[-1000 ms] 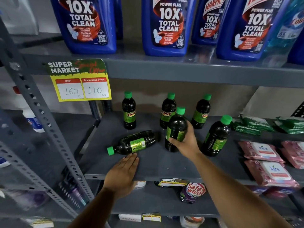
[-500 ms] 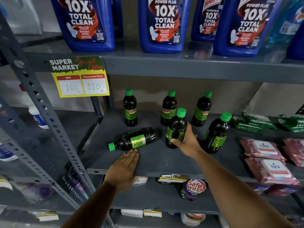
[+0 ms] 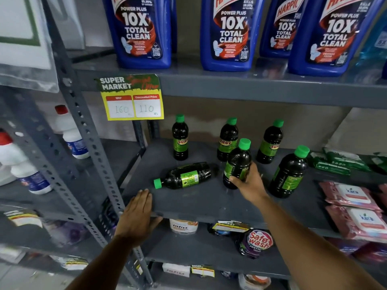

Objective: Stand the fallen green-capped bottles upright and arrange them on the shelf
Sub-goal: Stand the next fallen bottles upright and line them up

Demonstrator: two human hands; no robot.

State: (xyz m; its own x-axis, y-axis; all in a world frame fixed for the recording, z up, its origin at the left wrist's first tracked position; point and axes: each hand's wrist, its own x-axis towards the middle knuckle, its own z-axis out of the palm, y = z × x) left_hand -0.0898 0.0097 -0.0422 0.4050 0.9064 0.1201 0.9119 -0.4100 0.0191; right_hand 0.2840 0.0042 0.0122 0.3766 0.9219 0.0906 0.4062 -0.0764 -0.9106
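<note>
One dark green-capped bottle [image 3: 184,177] lies on its side on the grey shelf [image 3: 201,204], cap pointing left. My right hand [image 3: 248,183] grips the lower body of an upright green-capped bottle [image 3: 238,160] just right of it. Three more stand at the back: a left bottle [image 3: 180,141], a middle bottle [image 3: 227,139] and a right bottle [image 3: 270,143]. Another upright bottle [image 3: 290,174] stands at the front right. My left hand [image 3: 138,214] rests flat on the shelf's front edge, below the fallen bottle's cap, holding nothing.
Large blue cleaner bottles [image 3: 142,32] fill the shelf above, with a yellow price tag [image 3: 132,99] hanging from its edge. Pink wipe packs [image 3: 354,204] and green packs [image 3: 335,162] lie at the right. A perforated steel upright [image 3: 88,147] rises at the left.
My right hand has closed around the upright bottle's lower body again. My left hand slid back from the fallen bottle to the shelf's front edge. The view shifted right.
</note>
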